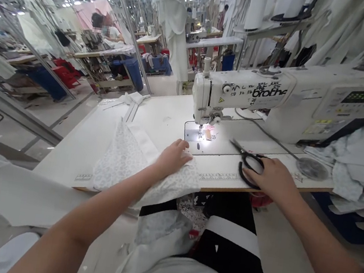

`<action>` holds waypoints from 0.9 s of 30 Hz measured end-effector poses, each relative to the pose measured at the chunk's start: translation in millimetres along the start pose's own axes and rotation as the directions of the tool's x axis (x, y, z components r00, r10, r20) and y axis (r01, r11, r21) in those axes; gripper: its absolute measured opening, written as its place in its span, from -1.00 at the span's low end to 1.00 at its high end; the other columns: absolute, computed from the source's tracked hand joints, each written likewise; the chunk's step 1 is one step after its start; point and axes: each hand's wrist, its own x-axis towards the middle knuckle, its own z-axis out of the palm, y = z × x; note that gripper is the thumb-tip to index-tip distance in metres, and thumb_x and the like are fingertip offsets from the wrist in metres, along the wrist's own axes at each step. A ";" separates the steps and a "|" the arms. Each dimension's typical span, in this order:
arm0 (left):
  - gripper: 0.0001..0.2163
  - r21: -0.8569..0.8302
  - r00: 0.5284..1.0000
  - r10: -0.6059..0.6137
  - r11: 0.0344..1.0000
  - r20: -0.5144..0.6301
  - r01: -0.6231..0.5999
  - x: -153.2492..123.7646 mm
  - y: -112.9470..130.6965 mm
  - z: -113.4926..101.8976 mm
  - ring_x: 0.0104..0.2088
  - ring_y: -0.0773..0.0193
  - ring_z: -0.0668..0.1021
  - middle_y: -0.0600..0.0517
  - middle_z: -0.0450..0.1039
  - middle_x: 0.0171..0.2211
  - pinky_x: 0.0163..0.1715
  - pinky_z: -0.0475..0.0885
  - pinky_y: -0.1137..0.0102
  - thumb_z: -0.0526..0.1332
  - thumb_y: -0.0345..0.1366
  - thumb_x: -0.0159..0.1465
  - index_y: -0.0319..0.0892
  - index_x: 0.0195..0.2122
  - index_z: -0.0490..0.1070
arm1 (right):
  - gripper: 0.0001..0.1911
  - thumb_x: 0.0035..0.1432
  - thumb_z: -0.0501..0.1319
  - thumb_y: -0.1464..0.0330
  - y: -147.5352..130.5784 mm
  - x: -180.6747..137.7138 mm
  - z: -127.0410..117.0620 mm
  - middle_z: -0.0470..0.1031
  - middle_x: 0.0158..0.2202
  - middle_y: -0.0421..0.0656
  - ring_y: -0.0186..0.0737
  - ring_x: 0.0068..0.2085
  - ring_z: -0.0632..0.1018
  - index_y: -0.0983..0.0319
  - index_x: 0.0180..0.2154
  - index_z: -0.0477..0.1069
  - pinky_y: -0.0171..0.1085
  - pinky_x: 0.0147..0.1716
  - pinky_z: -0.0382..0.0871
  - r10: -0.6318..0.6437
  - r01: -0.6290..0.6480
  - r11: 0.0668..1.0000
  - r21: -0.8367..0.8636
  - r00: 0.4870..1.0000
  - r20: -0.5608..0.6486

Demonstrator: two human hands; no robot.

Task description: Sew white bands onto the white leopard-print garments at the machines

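My left hand [173, 155] lies palm down on a white patterned fabric piece [124, 160] spread over the sewing table [167, 118], fingers together and flat near the needle plate. My right hand [271, 178] rests on the black handles of a pair of scissors [245, 156] lying on the table, blades pointing toward the machine; the fingers curl over the handles. A white sewing machine [262, 96] stands behind both hands, its lit needle area [203, 132] just beyond my left fingertips.
A heap of pale cloth [360, 170] lies at the table's right end. Folded white strips [133, 100] sit at the far left of the table. More fabric hangs into my lap [161, 233]. Another person [104, 28] works at a distant bench.
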 end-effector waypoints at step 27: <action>-0.90 -0.796 0.992 -0.123 0.602 -0.009 0.068 -60.9 75.9 -16.1 -0.52 0.45 0.32 0.11 0.34 -0.50 -0.52 0.23 0.56 0.17 -0.40 0.08 -0.21 -0.35 0.31 | -0.88 0.15 0.09 0.30 -102.9 -41.0 -23.0 0.31 -0.44 -0.22 -0.38 -0.41 0.36 0.23 -0.32 0.28 -0.40 -0.44 0.27 -0.297 -0.079 0.242 0.967 0.943 0.151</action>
